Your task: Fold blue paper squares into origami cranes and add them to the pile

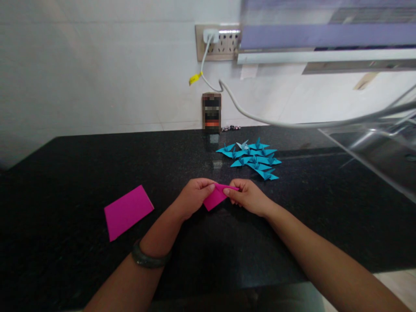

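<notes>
A small folded sheet of pink origami paper (214, 199) is held between my two hands over the dark counter. My left hand (194, 195) pinches its left side, the thumb lying on top. On the right edge, my right hand (245, 197) grips a narrow pointed part between thumb and fingers. Left of my hands lies a stack of pink paper (129, 213), touched by neither hand. Beyond my right hand sit several blue folded paper cranes (255, 159), with one paler crane (242, 145) among them.
A phone (212, 112) with a blurred screen leans on the wall at the back of the black counter (81, 173). Its neighbour is a beaded string (230, 128). A white cable (247, 113) runs from the wall socket (217, 42) towards a metal sink (383, 147) at right.
</notes>
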`<act>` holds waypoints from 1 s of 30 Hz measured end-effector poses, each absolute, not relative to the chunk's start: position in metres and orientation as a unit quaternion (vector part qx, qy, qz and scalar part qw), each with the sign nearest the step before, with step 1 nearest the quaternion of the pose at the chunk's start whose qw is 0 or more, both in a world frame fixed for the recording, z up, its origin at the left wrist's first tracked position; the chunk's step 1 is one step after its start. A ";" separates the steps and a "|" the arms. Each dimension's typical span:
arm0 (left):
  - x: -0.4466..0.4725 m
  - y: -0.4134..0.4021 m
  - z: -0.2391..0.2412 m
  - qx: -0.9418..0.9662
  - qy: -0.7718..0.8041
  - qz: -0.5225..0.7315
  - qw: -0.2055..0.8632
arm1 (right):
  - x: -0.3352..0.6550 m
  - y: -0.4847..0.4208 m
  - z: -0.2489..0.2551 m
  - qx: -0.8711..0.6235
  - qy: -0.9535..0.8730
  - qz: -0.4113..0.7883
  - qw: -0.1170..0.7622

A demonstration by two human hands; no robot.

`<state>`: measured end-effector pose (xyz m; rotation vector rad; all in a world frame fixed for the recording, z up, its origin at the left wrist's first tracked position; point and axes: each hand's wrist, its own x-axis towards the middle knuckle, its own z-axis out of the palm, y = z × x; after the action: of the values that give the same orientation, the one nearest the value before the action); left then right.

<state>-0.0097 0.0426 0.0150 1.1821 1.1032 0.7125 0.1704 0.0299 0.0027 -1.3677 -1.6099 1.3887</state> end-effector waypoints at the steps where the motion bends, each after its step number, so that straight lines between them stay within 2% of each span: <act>1: -0.009 0.043 0.015 0.511 0.479 0.312 0.642 | 0.171 0.030 0.003 -0.515 -0.607 0.524 0.302; 7: -0.010 0.045 0.013 0.472 0.447 0.334 0.683 | 0.171 0.031 0.003 -0.513 -0.609 0.525 0.300; 13: -0.008 0.040 0.013 0.594 0.503 0.292 0.557 | 0.168 0.029 0.003 -0.508 -0.633 0.507 0.289; 20: -0.006 0.040 0.013 0.629 0.516 0.300 0.498 | 0.169 0.030 0.000 -0.497 -0.664 0.480 0.286; 23: -0.006 0.039 0.013 0.611 0.513 0.314 0.514 | 0.169 0.030 0.001 -0.493 -0.669 0.475 0.289; 30: -0.008 0.042 0.011 0.513 0.485 0.318 0.632 | 0.173 0.031 0.001 -0.488 -0.665 0.481 0.297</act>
<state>-0.0083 0.0425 0.0114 1.1748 1.1102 0.7276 0.1727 0.0307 0.0015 -1.2983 -1.7668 1.2782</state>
